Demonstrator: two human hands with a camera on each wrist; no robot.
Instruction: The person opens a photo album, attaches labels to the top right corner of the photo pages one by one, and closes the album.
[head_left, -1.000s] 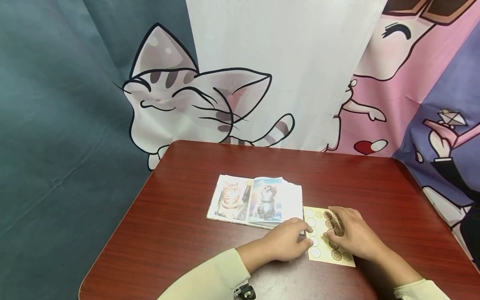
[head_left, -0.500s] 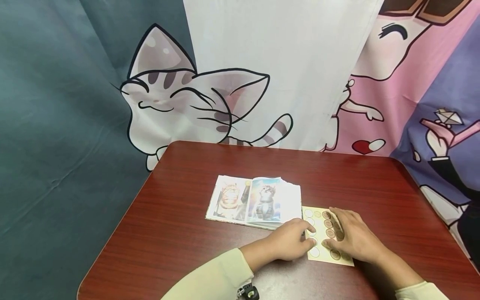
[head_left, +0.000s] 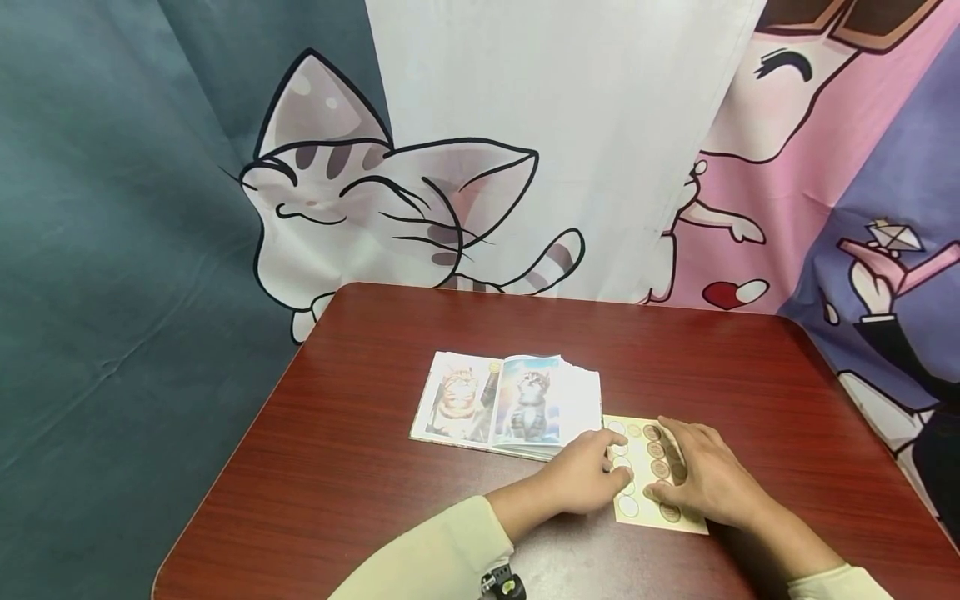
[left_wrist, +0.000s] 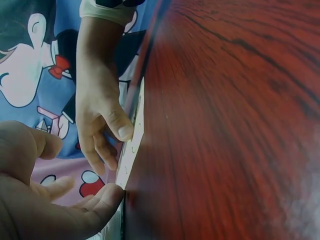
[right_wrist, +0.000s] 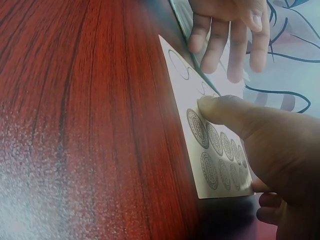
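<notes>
A pale yellow sticker sheet (head_left: pixel 639 505) lies right of the open photo album (head_left: pixel 450 429), its corner close by the album's. Gold round stickers fill its right part, while white circles line the left. My right hand (head_left: pixel 708 471) holds the sheet, thumb pressing on its face and fingers bent around the far right edge, as the right wrist view shows. My left hand (head_left: pixel 581 475) hovers at the sheet's left edge, thumb and index finger apart with nothing between them. In the left wrist view, the left thumb (left_wrist: pixel 107 200) overlaps the sheet's near end.
The album shows two cat pictures, and a gold sticker (head_left: pixel 495 367) sits at the top of its left page. Beneath everything is a dark red wooden table (head_left: pixel 337 400). Behind it hangs a cartoon cat curtain (head_left: pixel 585 125).
My right thumb has slid down the sheet toward its lower stickers. My left hand has shifted slightly up and right, its index finger straighter. The album stays put.
</notes>
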